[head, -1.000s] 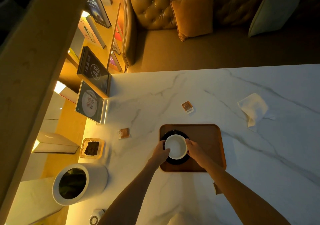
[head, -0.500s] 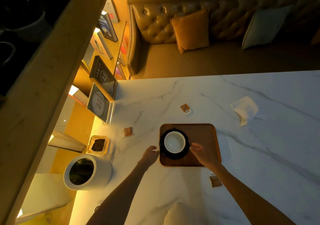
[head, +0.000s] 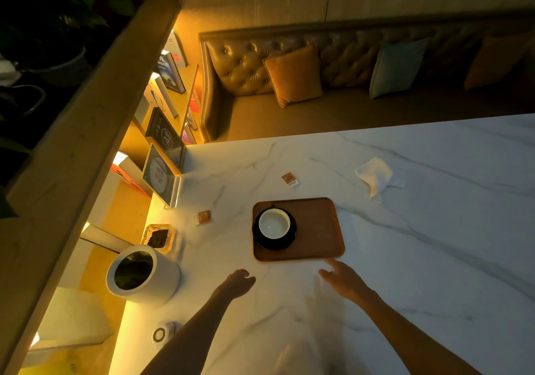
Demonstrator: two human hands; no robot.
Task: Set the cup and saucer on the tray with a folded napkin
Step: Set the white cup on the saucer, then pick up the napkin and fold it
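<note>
The first half looks done: the white cup point(head: 274, 223) sits upright on its dark saucer point(head: 287, 244), and both rest in the left part of the wooden tray point(head: 317, 230), whose right part is bare. What is left is the napkin point(head: 375, 175), which lies on the marble table point(head: 434, 259) well apart from the tray, beyond its far right corner (rumpled more than neatly folded, as far as I can tell). It likely needs folding before it goes on the bare part.

Both hands hold nothing. The left hand point(head: 237, 283) hovers near the tray's near left corner with loosely curled fingers. The right hand point(head: 341, 280) is spread, fingertips just beside the tray's near edge.

The cup appears empty. A white cylindrical pot point(head: 162, 282) holds something dark green, and a small glass dish point(head: 170, 243) just beyond it holds dark brown matter.
</note>
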